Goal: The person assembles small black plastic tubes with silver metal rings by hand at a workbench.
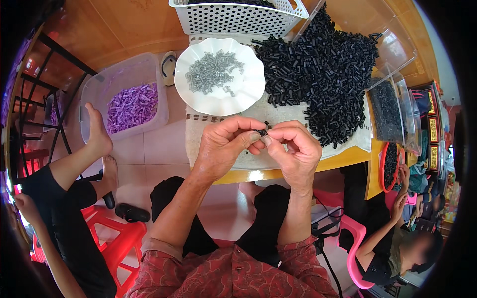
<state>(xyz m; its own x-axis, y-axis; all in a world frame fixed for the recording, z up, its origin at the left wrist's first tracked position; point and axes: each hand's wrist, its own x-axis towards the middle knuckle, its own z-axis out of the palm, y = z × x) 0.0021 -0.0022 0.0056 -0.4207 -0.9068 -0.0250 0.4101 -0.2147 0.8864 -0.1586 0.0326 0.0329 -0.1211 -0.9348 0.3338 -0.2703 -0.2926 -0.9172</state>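
In front of me, over the near edge of the table, my left hand [226, 141] and my right hand [293, 144] meet at the fingertips. Between them they pinch a small black plastic part [261, 131]; its exact kind is too small to make out. Just beyond my left hand stands a white scalloped plate [186, 102] with a loose heap of small metal springs [213, 72] on it. A wide pile of short black plastic tubes [318, 69] spreads over the table past my right hand.
A white perforated basket [238, 20] stands at the back. Clear boxes [397, 104] and a red tray [389, 171] hold more black pieces at the right. On the floor left is a tub [161, 111] of purple pieces [133, 107]. People sit on both sides; a red stool [121, 243] stands left.
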